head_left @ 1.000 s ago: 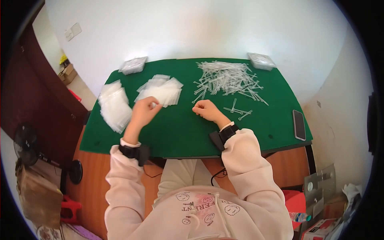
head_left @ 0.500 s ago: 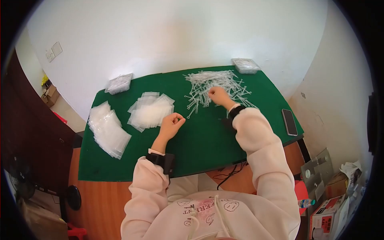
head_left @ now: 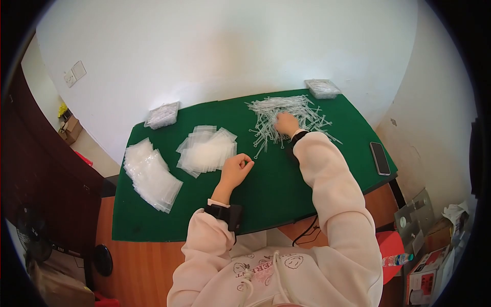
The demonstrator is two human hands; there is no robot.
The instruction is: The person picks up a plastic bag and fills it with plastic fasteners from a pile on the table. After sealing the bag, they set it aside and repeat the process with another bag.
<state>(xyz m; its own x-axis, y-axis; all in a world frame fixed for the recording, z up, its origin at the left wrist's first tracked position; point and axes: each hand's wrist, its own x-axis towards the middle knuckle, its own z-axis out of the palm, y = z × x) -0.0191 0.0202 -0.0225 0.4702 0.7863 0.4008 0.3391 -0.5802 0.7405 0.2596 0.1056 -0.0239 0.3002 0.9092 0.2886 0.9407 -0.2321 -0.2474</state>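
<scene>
A loose pile of thin clear plastic sticks with small ringed ends [head_left: 273,106] lies on the green-covered table [head_left: 271,199]. My right hand [head_left: 288,124] reaches into the middle of this pile, fingers bent down and drawn together; its fingertips are hidden among the sticks. Lower and to the left, my left hand [head_left: 236,171] is curled just above the cloth, thumb and fingers closed; whatever they may hold does not show. Close to it is a fanned stack of clear plastic bags [head_left: 204,148]. Farther left lies a second, longer spread of clear bags [head_left: 151,174].
Clear boxes with thin pieces inside stand along the back, one box at the left [head_left: 162,115] and another box at the right [head_left: 322,89]. A phone [head_left: 379,158] lies near the right edge. A bottle [head_left: 397,260] and a carton [head_left: 427,273] are beside the table.
The whole view has shifted, with the table now farther right and lower. My right hand has gone a little deeper into the stick pile. My left hand stays curled beside the bags.
</scene>
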